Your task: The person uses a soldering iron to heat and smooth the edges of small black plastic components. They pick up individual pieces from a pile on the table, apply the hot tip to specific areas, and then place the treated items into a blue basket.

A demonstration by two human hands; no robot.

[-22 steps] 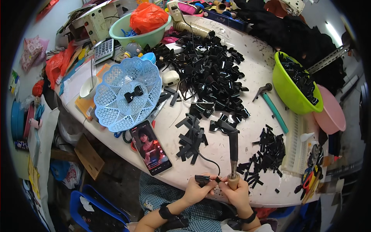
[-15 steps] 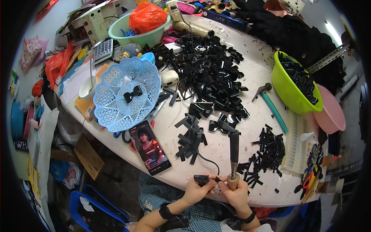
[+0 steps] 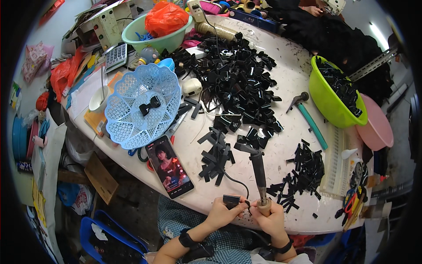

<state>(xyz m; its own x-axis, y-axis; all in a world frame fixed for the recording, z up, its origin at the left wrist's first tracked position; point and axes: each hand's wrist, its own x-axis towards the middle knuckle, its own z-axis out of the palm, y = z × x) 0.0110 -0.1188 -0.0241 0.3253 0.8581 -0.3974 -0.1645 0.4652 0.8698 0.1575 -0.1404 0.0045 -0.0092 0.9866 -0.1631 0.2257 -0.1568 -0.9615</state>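
Note:
At the table's near edge, my right hand (image 3: 270, 217) is closed round the wooden handle of a soldering iron (image 3: 259, 176), whose dark angled head points up and away. My left hand (image 3: 223, 213) grips a glossy black bow piece (image 3: 231, 200). Its fingertips nearly meet the right hand's, with a small black strip (image 3: 247, 204) between them; which hand pinches it I cannot tell. Just beyond lies a pile of flat black strips (image 3: 216, 158). More short black strips (image 3: 303, 171) are heaped to the right.
Black bow pieces (image 3: 241, 79) cover the table's middle. A phone (image 3: 169, 167) and a blue lattice basket (image 3: 123, 125) with one black bow (image 3: 150, 106) lie left. At right stand a green basin (image 3: 323, 103), a pink basin (image 3: 378, 127) and scissors (image 3: 350, 204). Another person's hand (image 3: 313, 10) shows far off.
The iron's head has swung left and a little nearer, so the iron now leans left. The bow piece in my left hand has shifted slightly. Another person's hand has appeared at the far right.

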